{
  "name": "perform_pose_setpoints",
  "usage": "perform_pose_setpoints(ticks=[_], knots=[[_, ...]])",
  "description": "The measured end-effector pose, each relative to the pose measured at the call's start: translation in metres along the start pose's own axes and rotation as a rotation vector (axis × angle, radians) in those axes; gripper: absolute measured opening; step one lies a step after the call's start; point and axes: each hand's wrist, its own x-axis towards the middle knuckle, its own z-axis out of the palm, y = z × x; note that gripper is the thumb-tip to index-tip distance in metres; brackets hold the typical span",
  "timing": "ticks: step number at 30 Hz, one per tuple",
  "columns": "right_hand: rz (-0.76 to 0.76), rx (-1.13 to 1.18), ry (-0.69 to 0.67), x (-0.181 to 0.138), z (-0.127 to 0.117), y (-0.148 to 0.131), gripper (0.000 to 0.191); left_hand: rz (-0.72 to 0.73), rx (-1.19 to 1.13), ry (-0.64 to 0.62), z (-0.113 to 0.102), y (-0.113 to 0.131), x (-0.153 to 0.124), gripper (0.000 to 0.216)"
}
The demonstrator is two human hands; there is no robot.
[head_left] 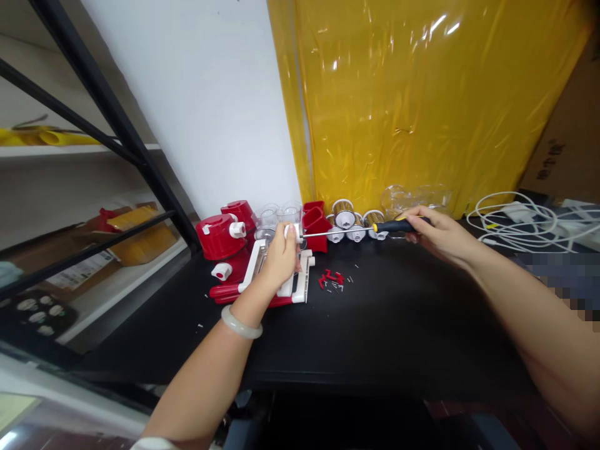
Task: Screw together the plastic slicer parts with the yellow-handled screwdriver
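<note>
At a black worktop (398, 319), we grasp a long screwdriver (396, 225) by its black-and-yellow handle in our right hand (434, 232); our left hand (280, 257) pinches a small white part (297, 234), a pale bangle (241, 324) circling that wrist; the screwdriver's shaft spans the space between our hands, its tip at the white part, though we cannot tell whether the two touch; beneath our left hand lie white-and-red frames (301, 284), and to its left stand red housings (216, 237); beyond and between our hands sit red hoppers (315, 221) and clustered drums (344, 214); just right of our left hand, small red pieces (330, 275) lie among screws (334, 287); white cables (482, 222) coil beyond our right hand.
</note>
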Motion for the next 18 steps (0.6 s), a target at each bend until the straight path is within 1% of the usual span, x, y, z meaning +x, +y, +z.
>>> perform_pose_setpoints(ticks=[3,7,10,14,18], knots=[[0.036,0.084,-0.036,-0.001,0.0,-0.001,0.036,-0.001,-0.006,0.001,-0.001,-0.002,0.001,0.05],[0.06,0.173,-0.056,-0.002,0.002,-0.002,0.037,0.022,-0.003,0.009,-0.002,-0.002,0.002,0.048],[0.062,0.161,-0.058,-0.003,0.002,-0.002,0.038,0.006,0.01,0.012,-0.003,0.001,0.001,0.047],[0.03,0.104,-0.05,-0.004,0.0,-0.004,0.036,-0.051,0.005,-0.021,-0.004,0.005,0.001,0.043],[0.022,0.112,-0.037,-0.005,0.0,-0.008,0.036,-0.105,-0.011,-0.039,-0.004,0.01,-0.001,0.038]])
